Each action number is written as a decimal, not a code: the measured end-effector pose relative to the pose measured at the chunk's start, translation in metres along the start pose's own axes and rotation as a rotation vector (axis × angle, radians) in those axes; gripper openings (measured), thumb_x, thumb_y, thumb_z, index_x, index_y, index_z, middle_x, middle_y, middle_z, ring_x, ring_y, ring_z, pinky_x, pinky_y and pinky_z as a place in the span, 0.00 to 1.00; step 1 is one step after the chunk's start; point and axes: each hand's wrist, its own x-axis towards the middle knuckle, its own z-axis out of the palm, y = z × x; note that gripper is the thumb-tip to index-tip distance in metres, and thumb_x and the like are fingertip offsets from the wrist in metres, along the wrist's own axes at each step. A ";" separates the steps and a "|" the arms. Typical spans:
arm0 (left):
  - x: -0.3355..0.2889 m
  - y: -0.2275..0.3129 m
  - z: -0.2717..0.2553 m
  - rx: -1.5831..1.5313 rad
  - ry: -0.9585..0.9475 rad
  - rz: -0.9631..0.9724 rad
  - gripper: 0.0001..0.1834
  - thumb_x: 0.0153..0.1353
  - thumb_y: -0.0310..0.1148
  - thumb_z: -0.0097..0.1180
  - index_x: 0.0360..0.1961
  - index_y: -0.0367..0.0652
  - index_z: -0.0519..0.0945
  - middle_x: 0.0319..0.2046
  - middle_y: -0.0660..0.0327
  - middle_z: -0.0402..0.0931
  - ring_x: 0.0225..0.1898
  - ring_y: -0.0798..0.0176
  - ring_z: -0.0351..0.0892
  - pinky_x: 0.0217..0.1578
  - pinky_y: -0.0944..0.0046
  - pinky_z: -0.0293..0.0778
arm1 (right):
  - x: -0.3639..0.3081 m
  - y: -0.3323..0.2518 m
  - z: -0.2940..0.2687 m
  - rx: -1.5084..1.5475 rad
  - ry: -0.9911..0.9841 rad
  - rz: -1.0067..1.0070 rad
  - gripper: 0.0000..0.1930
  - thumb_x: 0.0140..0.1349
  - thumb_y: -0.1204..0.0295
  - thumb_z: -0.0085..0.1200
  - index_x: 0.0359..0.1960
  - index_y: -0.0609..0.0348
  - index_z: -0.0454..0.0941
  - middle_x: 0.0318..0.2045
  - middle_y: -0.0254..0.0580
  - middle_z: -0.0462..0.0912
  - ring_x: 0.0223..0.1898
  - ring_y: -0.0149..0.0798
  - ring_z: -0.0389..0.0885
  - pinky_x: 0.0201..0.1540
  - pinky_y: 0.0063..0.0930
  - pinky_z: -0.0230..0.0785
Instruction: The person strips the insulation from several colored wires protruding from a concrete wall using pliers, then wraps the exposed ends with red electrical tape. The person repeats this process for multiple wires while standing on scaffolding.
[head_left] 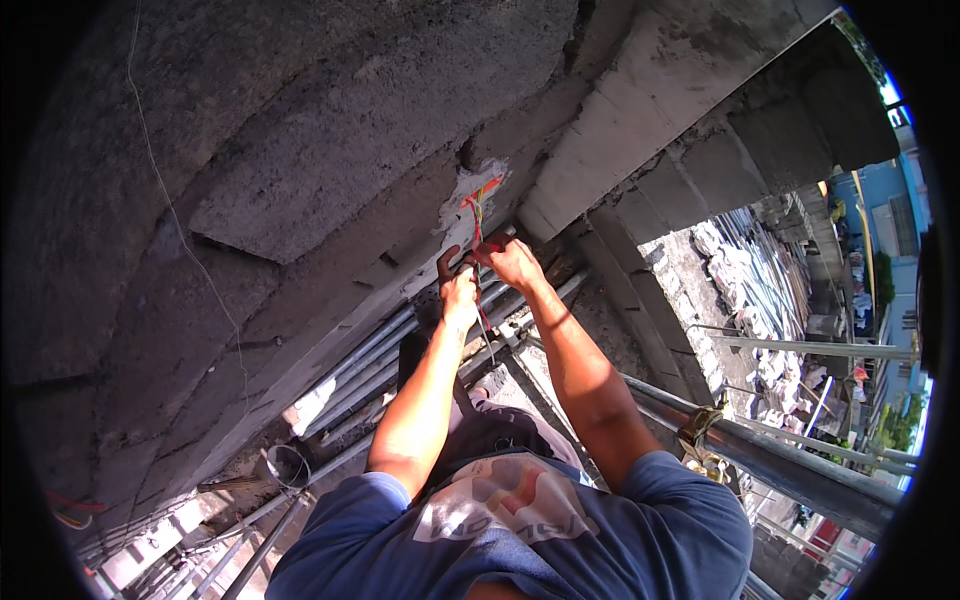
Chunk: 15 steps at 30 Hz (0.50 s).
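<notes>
Gripping coloured wires [476, 214] by rough grey wall [330, 150]; metal pipe [790, 464] right.

Rough grey wall [350, 140] left of the hands [512, 264], concrete beam [660, 110] to their upper right, metal poles [375, 362] below them, sunlit clutter [765, 285] far to their right, blue building [903, 300] beyond.

Below the grip, the person wears a blue T-shirt [400, 560] with short, loose sleeves ending above the elbows. Across its chest is a pale printed panel [450, 515] with wavy reddish and tan bands and dark lettering. Farther from the hands than the bare forearms [425, 405], dark cloth [490, 440] bunches at the waist.
</notes>
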 end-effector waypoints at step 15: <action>-0.003 -0.006 -0.001 -0.542 -0.120 -0.380 0.11 0.72 0.29 0.48 0.29 0.46 0.67 0.18 0.73 0.56 0.15 0.78 0.54 0.18 0.75 0.56 | 0.017 0.053 0.020 0.672 -0.319 -0.237 0.13 0.65 0.70 0.50 0.46 0.65 0.80 0.42 0.37 0.85 0.48 0.34 0.79 0.56 0.32 0.69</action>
